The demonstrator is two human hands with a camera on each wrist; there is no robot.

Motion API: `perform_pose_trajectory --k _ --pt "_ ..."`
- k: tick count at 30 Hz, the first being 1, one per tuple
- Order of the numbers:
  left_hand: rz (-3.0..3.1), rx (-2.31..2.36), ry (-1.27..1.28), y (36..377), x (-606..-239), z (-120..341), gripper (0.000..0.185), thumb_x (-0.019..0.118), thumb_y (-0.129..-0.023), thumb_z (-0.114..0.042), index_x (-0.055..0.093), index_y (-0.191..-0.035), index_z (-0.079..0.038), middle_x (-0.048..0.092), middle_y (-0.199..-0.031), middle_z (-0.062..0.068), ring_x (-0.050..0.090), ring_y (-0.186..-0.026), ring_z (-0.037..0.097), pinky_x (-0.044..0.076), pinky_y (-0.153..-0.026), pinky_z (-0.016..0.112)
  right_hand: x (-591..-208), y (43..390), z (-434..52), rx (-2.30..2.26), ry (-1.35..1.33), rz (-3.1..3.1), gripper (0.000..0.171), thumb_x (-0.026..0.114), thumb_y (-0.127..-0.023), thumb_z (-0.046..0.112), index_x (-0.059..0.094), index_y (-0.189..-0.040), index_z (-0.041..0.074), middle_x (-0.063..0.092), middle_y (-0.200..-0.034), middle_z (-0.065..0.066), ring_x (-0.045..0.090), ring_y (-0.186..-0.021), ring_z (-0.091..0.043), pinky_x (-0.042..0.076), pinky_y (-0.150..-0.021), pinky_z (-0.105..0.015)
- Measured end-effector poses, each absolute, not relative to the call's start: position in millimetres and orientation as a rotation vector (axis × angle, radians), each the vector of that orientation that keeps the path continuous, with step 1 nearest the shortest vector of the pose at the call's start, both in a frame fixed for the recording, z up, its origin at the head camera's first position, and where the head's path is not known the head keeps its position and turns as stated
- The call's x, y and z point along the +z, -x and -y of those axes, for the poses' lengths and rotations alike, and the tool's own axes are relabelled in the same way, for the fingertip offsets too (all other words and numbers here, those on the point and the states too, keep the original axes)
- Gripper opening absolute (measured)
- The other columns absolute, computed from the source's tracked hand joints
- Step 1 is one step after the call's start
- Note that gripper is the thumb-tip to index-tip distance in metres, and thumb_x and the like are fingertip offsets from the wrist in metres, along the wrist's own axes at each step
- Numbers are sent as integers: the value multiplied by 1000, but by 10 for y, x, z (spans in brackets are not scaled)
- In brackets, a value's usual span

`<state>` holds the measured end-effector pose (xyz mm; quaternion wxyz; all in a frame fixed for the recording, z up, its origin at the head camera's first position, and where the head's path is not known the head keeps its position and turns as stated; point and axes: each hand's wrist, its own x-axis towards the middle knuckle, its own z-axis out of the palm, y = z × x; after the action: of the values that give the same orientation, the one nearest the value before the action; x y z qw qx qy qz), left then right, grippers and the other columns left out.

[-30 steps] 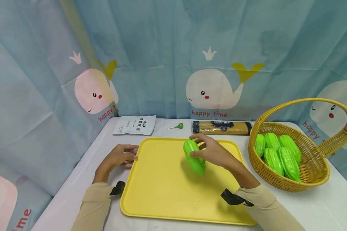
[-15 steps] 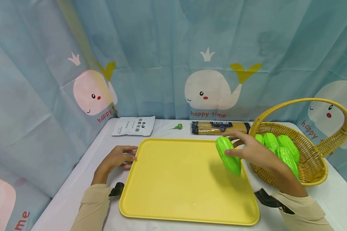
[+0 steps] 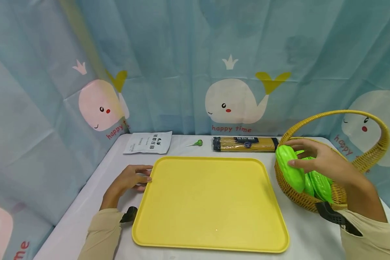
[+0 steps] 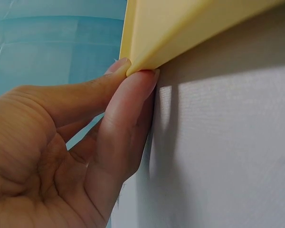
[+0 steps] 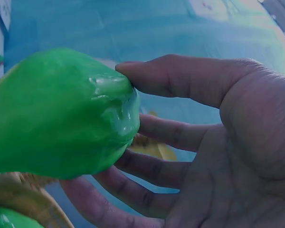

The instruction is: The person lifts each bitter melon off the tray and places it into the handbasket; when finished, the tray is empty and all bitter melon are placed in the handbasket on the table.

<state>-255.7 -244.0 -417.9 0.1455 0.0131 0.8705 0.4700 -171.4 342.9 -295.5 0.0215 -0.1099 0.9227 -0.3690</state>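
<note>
My right hand (image 3: 329,162) pinches a glossy green bitter melon (image 3: 290,171) with a ridged, bumpy skin, thumb on one side and fingers on the other. It is at the left rim of a wicker basket (image 3: 292,192), overlapping several more green bitter melons (image 3: 321,186) inside. In the right wrist view, the held bitter melon (image 5: 61,114) shows its blunt, dented end near the thumb. At the left, my left hand (image 3: 130,178) holds the edge of a yellow tray (image 3: 208,202). The left wrist view shows thumb and finger pinching the tray's rim (image 4: 142,59).
Behind the tray lie a white printed pouch (image 3: 147,143), a small green-headed item with a thin pale stick (image 3: 197,143), and a pack of spaghetti (image 3: 247,144). The basket's tall arched handle (image 3: 338,112) rises over it. A whale-print curtain (image 3: 169,72) hangs behind the table.
My right hand has carried the bitter melon rightward from over the tray to the basket's left rim. My left hand stays at the tray's left edge.
</note>
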Motion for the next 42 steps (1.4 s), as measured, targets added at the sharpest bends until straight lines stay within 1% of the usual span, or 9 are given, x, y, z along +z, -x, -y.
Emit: perform_pose_trajectory --k 2,5,7,11,14,22,28,35,42 --pt "-2506 1358 -34 2552 -4177 2444 59 73 -99 -14 55 -153 -2 63 -137 24 66 -73 14 59 -64 27 -2965 1725 -3535 -1139 297 -2872 62 71 -103 35 48 -158 20 47 -155 -11 52 -115 -3 59 -77 -36" --pt "-2511 1350 -23 2555 -4172 2445 58 74 -99 -14 55 -153 -3 63 -137 23 66 -74 15 59 -64 27 -2996 1732 -3697 -1133 213 -2883 70 69 -104 38 40 -164 17 43 -157 -17 50 -119 -8 60 -77 -36" --pt "-2513 1347 -24 2558 -4174 2449 58 74 -99 -14 56 -153 -3 64 -137 23 66 -74 15 59 -65 27 -3010 1731 -3794 -1110 154 -2895 74 68 -104 42 36 -166 16 40 -158 -20 51 -126 -19 61 -77 -37" --pt "-2505 1354 -27 2560 -4178 2461 57 73 -99 -13 56 -153 -3 64 -136 22 66 -74 15 59 -65 26 -3051 1737 -3979 -1067 83 -2917 80 68 -105 40 29 -166 5 35 -158 -35 47 -132 -54 61 -75 -41" --pt "-2507 1354 -24 2560 -4185 2451 57 73 -99 -14 56 -153 -4 64 -136 21 66 -73 14 59 -65 26 -3080 1739 -4116 -1037 23 -2925 83 66 -106 39 25 -165 -1 31 -155 -44 44 -130 -63 60 -74 -43" --pt "-2517 1351 -39 2563 -4208 2440 57 74 -98 -14 57 -152 -3 65 -136 22 66 -76 16 59 -66 27 -3163 1731 -4431 -942 -94 -2978 81 61 -108 35 21 -163 -8 23 -149 -54 42 -123 -71 60 -77 -62" --pt "-2520 1354 -44 2578 -4217 2442 57 75 -98 -15 58 -151 -4 65 -135 21 65 -76 16 59 -66 27 -3226 1714 -4611 -935 -192 -2988 77 58 -109 28 18 -162 -12 22 -146 -56 41 -119 -72 61 -76 -61" --pt "-2534 1333 -70 2579 -4199 2444 58 74 -98 -15 57 -152 -3 65 -134 22 64 -81 16 58 -68 28 -3277 1737 -4672 -894 -180 -2902 77 61 -108 25 20 -159 -15 22 -145 -57 45 -119 -74 61 -78 -61" --pt "-2517 1349 -58 2577 -4195 2439 58 73 -98 -14 56 -153 -3 64 -136 23 66 -73 15 59 -65 27 -3322 1758 -4711 -879 -159 -2831 72 64 -106 22 27 -155 -16 23 -144 -57 47 -121 -72 62 -80 -58"
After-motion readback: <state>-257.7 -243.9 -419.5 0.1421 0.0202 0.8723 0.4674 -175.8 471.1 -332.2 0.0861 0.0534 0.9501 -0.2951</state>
